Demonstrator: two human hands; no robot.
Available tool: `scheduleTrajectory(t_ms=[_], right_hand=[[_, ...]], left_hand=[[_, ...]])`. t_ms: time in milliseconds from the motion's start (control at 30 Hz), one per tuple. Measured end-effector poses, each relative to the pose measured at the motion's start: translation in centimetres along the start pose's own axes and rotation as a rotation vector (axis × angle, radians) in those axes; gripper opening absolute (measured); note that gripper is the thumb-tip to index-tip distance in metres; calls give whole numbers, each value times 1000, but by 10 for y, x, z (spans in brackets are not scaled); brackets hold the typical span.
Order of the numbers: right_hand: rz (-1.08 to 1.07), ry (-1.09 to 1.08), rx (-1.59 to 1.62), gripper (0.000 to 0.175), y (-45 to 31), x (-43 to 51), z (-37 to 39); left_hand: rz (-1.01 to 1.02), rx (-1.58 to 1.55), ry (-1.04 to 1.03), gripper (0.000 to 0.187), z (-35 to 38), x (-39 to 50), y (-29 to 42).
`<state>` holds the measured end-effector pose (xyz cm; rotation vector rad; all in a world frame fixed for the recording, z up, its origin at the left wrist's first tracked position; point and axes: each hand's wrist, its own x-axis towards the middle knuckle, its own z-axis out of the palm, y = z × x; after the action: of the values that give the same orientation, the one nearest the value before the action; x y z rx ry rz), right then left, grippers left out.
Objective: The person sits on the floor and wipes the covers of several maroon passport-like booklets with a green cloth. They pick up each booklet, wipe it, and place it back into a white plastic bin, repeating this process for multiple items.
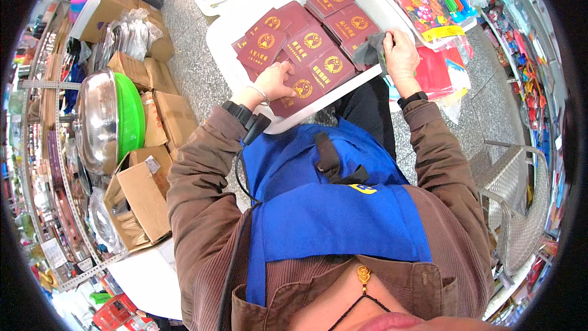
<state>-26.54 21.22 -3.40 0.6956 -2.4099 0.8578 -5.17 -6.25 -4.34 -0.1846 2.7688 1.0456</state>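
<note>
Several dark red booklets [317,66] with gold emblems and writing lie in overlapping piles in a white plastic tray [220,50]. Over the near left pile, my left hand [274,82] has its thumb and fingers apart, the fingertips at the booklets; whether it grips one cannot be told. A grey cloth [370,49] is held in my right hand [400,55] at the tray's right rim, and hangs over the edge beside the right-hand pile. Both wrists wear dark bands, and a bracelet is on the left one.
Packaged craft goods [425,7] fill another white tray at upper right, with a red packet [434,71] below it. Cardboard boxes [172,115], a metal basin [97,122] and a green basin [129,117] stand at left. A metal chair [517,193] is at right, near stocked shelves.
</note>
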Motion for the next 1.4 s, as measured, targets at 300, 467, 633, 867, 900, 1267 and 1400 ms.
scheduleTrajectory(t_ms=[300,467,633,867,900,1267,1400], right_hand=[[59,-131,-5,21,-4,3,-4],[-52,-410,-92,51,-3,14,-18],[-62,-795,-105,55,-6,42,-24],[50,-677,1042,30,-120,36,-53],[-137,-642,1121,30,-142,27,-55],[-357,-127,608,29,-197,14,-40],[-280,-113,503,30,-185,26,-27]], left_hand=[[-113,-196,-52,45,-10,-6,21],[38,-194,-322,54,-6,-15,28],[-161,-562,84,47,-8,-25,32],[-71,-1569,381,39,-48,-39,66],[-26,-1643,403,37,-46,-36,76],[179,-1819,420,41,-26,-25,132],[160,-1780,331,40,-16,-23,139]])
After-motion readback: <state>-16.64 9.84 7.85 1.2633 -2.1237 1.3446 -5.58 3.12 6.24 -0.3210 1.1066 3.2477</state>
